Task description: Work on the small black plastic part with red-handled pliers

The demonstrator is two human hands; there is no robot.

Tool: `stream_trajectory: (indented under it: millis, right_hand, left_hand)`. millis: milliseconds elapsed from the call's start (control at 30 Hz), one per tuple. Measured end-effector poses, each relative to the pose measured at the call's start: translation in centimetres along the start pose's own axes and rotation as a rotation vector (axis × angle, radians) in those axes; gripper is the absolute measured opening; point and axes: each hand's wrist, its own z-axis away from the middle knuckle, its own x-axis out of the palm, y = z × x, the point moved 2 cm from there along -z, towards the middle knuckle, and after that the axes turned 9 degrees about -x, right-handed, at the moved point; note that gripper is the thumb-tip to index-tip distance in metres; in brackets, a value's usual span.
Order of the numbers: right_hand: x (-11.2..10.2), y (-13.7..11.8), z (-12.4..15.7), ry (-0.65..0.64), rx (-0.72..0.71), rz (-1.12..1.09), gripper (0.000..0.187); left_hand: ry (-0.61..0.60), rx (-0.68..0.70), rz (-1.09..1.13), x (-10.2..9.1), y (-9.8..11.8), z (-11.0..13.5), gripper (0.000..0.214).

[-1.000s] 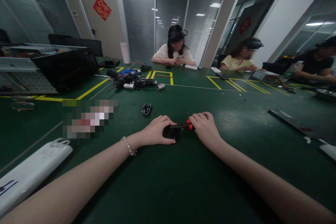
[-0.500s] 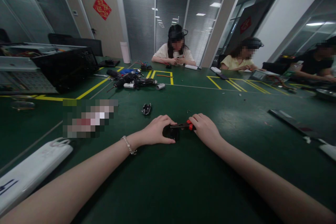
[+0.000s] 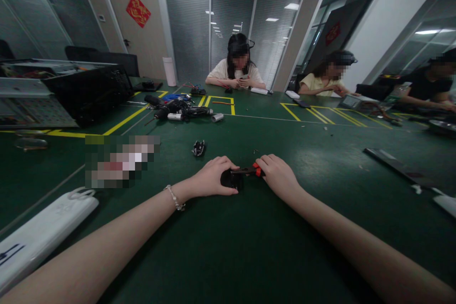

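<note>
My left hand point(image 3: 212, 176) rests on the green table mat point(image 3: 228, 247) with its fingers wrapped round a small black part point(image 3: 231, 180). My right hand point(image 3: 278, 174) is closed on the red handle of a small tool point(image 3: 255, 169), whose dark tip reaches left onto the black part. A bead bracelet point(image 3: 175, 198) sits on my left wrist. What the tool's tip touches is hidden by my fingers.
A small black piece point(image 3: 198, 147) lies just beyond my left hand. Further back is a heap of black tools and cylinders point(image 3: 180, 109). A black computer case point(image 3: 89, 90) stands far left, a white flat device point(image 3: 39, 232) near left. Three people sit across the table.
My right hand has shifted very slightly; both hands stay on the black part and the red-handled tool.
</note>
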Motion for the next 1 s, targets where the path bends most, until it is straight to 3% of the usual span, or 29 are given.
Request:
stream_trajectory:
  millis: [667,1000]
  right_hand:
    - [-0.33,-0.21,-0.05,-0.048,0.022,0.038,0.026]
    - [0.07,-0.03,0.16,0.000,-0.020,0.042,0.026]
  left_hand:
    - [-0.011,-0.011,0.000,-0.02,-0.01,-0.04,0.054]
    - [0.002,-0.011,-0.003,0.09,-0.09,-0.14,0.054]
